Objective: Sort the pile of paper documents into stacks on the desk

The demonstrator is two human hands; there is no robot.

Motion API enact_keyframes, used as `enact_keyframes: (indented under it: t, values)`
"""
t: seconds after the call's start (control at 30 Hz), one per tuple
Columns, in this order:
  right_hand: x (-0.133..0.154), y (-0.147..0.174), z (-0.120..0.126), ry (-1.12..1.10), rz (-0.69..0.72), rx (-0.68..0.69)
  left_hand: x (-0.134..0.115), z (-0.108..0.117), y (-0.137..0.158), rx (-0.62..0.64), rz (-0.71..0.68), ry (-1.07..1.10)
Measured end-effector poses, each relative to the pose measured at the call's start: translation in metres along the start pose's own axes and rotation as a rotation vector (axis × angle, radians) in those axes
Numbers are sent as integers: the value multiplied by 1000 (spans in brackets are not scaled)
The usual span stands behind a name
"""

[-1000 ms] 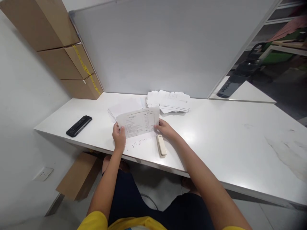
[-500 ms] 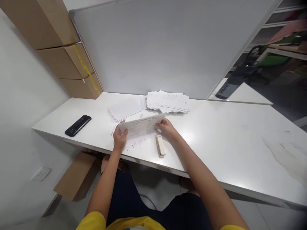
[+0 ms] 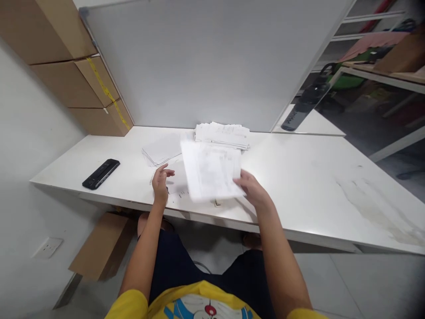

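right hand (image 3: 254, 189) is pinching paper (image 3: 212, 170) by its right edge | left hand (image 3: 161, 185) is hovering empty, fingers parted | paper's likely handling light, floppy; side edges suiting grip

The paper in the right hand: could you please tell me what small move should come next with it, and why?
I would probably have the right hand lower the paper onto the desk to its right: that hand alone grips it, by the right edge, while the left hand is open and apart from it.
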State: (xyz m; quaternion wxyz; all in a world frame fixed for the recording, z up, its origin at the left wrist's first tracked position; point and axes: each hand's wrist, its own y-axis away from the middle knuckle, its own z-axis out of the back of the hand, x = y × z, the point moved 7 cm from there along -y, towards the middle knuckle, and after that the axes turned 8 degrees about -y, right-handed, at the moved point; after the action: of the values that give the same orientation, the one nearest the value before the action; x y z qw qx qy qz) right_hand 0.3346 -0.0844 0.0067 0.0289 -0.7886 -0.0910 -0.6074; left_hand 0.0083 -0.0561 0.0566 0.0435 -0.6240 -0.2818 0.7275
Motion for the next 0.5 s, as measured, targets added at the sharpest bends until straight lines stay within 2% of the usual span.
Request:
enact_keyframes:
  t: [0.1, 0.2, 0.3, 0.4, 0.5]
  values:
    - [-19, 81, 15, 56, -231, 78, -8, -4, -1, 29, 15, -57]
    - [-17, 136, 31, 60, -331, -30, -6, -8, -2, 70, 8, -169]
    - [-13, 158, 44, 60, -341, -187, 9, -14, -4, 115, -16, -286]
    - [-22, 162, 51, 19, -371, -232, 24, -20, -3, 165, -40, -358]
    - [-30, 159, 59, -15, -355, -294, 25, -23, 0, 206, -71, -387]
